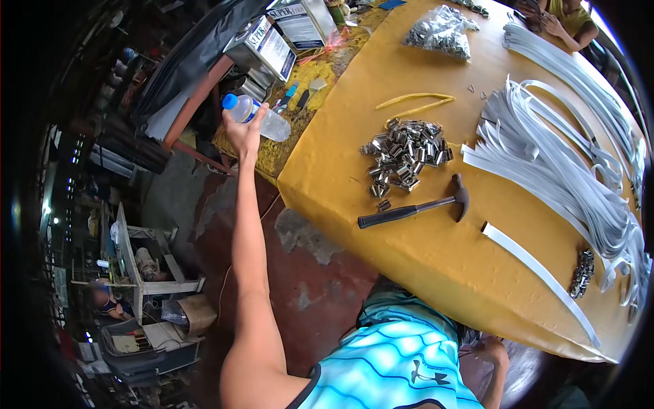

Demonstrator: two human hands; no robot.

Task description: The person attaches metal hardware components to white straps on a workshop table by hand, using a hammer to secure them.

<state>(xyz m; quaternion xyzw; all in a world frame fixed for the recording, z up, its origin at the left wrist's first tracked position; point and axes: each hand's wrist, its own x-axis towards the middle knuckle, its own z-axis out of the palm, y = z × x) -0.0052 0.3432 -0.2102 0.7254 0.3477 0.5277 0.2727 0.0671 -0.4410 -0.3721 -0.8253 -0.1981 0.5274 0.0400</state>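
Head view shows two tins (272, 51) standing just beyond my left hand (245, 129), with a reddish post (197, 102) on the near side of them. Small tools (289, 95) lie on the stained strip of the tabletop (327, 184), right beside what I hold. Farther over on the yellow cover are a pile of metal clips (407, 153), a yellow band (415, 105) touching its far edge, and a hammer (426, 206) with a dark handle, near one loose clip. A clear bag (443, 33) of small metal parts sits toward the far side. White straps (545, 143) spread over the right side, one strip (538, 273) lies apart with a dark end, and a row of clips (582, 274) is close by. Another person (569, 24) is at the far corner.

My left hand is closed partway around the bottle (276, 127), gripping it near its neck, at the tabletop's left edge. It is translucent, with a blue cap (229, 101) and a label; it leans, cap toward the upper left.

My fingers cover part of the label, and I can't tell whether the base touches the tabletop. My right hand (492, 351) is low beside my body, dim and partly cut off by the tabletop's edge; I can't tell how open it is or whether it has hold of anything.
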